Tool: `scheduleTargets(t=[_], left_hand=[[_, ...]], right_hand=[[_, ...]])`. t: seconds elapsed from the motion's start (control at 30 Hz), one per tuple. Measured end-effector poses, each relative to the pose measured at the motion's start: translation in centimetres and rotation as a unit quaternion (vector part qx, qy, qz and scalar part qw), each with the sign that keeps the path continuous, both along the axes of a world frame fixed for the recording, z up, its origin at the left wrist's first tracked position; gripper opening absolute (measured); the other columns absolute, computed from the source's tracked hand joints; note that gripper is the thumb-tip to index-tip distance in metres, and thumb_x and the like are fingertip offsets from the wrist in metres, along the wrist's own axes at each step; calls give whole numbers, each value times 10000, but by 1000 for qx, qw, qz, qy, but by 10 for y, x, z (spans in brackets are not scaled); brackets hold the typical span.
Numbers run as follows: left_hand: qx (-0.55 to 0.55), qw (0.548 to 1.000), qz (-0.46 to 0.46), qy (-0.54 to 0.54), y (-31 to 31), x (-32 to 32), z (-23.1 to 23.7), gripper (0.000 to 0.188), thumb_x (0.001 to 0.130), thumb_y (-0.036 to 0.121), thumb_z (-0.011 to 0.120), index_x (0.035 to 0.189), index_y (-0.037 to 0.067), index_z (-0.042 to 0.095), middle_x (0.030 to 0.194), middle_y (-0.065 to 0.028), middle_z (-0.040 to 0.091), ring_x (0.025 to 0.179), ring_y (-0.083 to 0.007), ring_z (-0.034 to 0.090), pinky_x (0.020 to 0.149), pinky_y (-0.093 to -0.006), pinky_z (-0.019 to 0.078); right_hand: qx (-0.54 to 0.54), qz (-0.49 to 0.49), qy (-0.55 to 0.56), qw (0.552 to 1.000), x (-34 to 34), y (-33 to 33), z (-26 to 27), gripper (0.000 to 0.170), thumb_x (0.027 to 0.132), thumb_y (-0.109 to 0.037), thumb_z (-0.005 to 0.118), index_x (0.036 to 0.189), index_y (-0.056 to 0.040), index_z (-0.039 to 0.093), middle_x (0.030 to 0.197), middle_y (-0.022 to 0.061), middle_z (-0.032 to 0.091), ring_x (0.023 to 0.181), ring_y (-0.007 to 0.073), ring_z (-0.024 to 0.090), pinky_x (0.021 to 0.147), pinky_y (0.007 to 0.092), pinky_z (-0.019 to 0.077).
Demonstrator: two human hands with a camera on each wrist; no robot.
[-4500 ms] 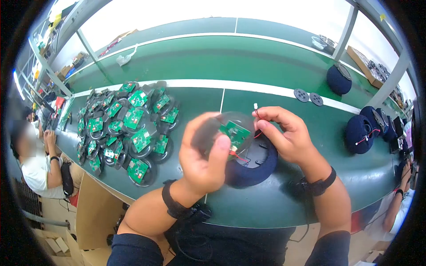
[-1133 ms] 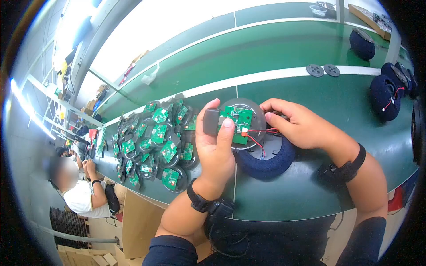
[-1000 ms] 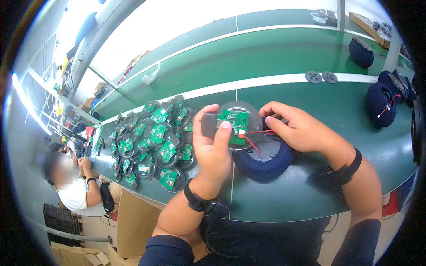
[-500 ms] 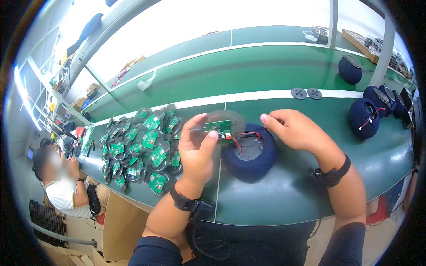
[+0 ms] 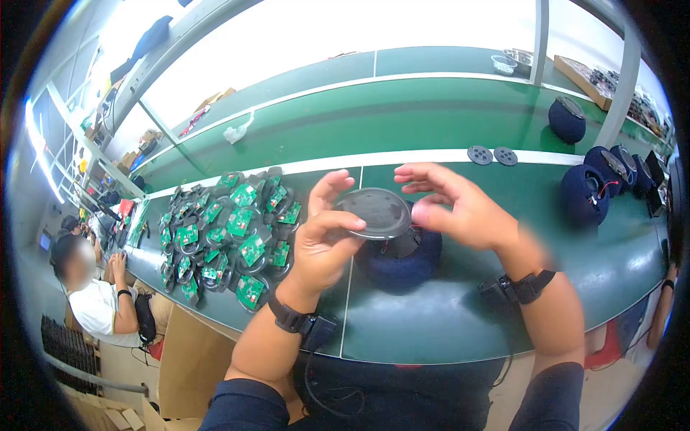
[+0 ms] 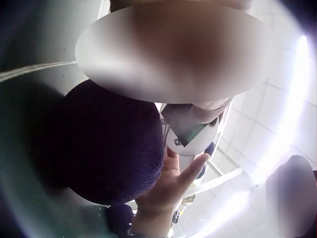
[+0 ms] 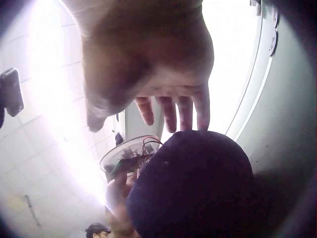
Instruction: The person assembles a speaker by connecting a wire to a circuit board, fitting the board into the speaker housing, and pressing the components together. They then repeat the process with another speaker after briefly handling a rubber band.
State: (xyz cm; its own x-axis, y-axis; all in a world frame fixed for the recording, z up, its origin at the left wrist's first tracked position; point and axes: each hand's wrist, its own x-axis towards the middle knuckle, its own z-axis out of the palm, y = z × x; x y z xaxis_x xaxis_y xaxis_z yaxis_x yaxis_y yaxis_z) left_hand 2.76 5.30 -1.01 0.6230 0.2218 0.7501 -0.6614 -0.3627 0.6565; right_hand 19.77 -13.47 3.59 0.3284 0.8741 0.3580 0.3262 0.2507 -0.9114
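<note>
My left hand [image 5: 320, 248] grips the left edge of a round, clear grey plastic cover [image 5: 375, 213], thumb on top. Its smooth face is turned up. In the right wrist view, the green circuit board [image 7: 124, 164] shows on its underside, with thin red and black wires [image 7: 151, 141] running toward the navy fabric-covered round housing [image 5: 399, 269]. That housing sits on the bench just below the cover, partly hidden by it. My right hand [image 5: 463, 215] is at the cover's right edge, fingers spread and fairly straight, holding nothing.
A heap of similar covers with green boards [image 5: 241, 219] lies to the left. Two dark perforated discs [image 5: 492, 155] lie near the white strip. Several navy housings [image 5: 583, 197] stand at right, another [image 5: 567, 121] farther back. A person [image 5: 104, 305] sits at left.
My left hand has turned the cover over, so the board now faces down, and has brought it over the housing. My right hand has let go of the housing and opened beside the cover.
</note>
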Motion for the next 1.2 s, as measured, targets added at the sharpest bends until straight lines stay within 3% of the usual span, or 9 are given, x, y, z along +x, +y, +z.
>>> scheduleTargets(t=[0.07,0.3,0.43,0.47,0.5,0.6,0.7,0.83,1.2], left_hand=[[12,998,-37,44,1,2,-2,325,795,-103,682,1003,146,682,1498,-138,341,1415,-318,349,1133,-464,330],[24,991,-75,106,-4,2,-8,260,842,-73,674,946,165,648,1475,-114,313,1477,-334,234,1176,-490,237],[49,981,-70,172,1,1,-7,355,814,66,726,1143,162,633,1543,-144,250,1492,-336,200,1199,-499,170],[81,981,-63,163,4,2,-10,616,854,378,706,1377,115,514,1588,-177,246,1484,-352,247,1202,-493,190],[75,982,-62,159,4,5,-14,616,854,378,706,1377,115,514,1588,-177,246,1484,-352,247,1202,-493,190],[-57,974,-169,137,5,13,-23,959,926,606,522,1603,81,90,1634,-183,166,1493,-358,223,1214,-490,174],[-116,965,-118,202,0,17,-26,928,958,681,417,1600,86,110,1630,-177,179,1484,-356,242,1211,-488,182],[-149,951,-121,244,0,17,-26,823,1022,646,265,1599,84,97,1610,-180,236,1459,-324,305,1204,-445,218],[-292,935,-25,200,3,31,-41,656,1065,494,350,1593,156,157,1546,-169,320,1366,-291,424,1123,-419,357]], right_hand=[[-33,63,-70,995,2,-3,4,700,786,-309,835,1356,-20,551,1344,133,587,1281,257,536,1089,379,405],[1,-17,-272,962,-8,-1,1,761,728,-413,855,1289,22,582,1274,219,615,1189,360,590,1029,413,461],[-1,-11,-324,946,-18,-1,3,723,726,-424,849,1235,22,596,1266,215,603,1186,371,575,1025,424,459],[-20,-23,-346,938,-20,-1,5,695,725,-426,848,1199,17,599,1253,205,599,1191,376,563,1026,425,455],[-40,-33,-367,929,-22,-1,6,667,725,-428,847,1163,12,602,1241,195,595,1196,381,550,1028,427,452],[-101,-27,-357,928,-31,-5,20,689,709,-426,858,1152,11,564,1259,207,557,1210,401,525,1034,440,442],[-57,-47,-356,931,-43,-7,9,782,681,-440,874,1197,19,509,1303,252,509,1227,437,502,1048,466,430],[-82,-108,-418,898,-55,2,-3,886,662,-479,886,1242,31,452,1326,279,474,1237,474,481,1068,489,413],[-110,-233,-198,946,9,33,-14,860,667,-416,899,1259,-2,434,1182,234,575,1093,309,597,964,390,472]])
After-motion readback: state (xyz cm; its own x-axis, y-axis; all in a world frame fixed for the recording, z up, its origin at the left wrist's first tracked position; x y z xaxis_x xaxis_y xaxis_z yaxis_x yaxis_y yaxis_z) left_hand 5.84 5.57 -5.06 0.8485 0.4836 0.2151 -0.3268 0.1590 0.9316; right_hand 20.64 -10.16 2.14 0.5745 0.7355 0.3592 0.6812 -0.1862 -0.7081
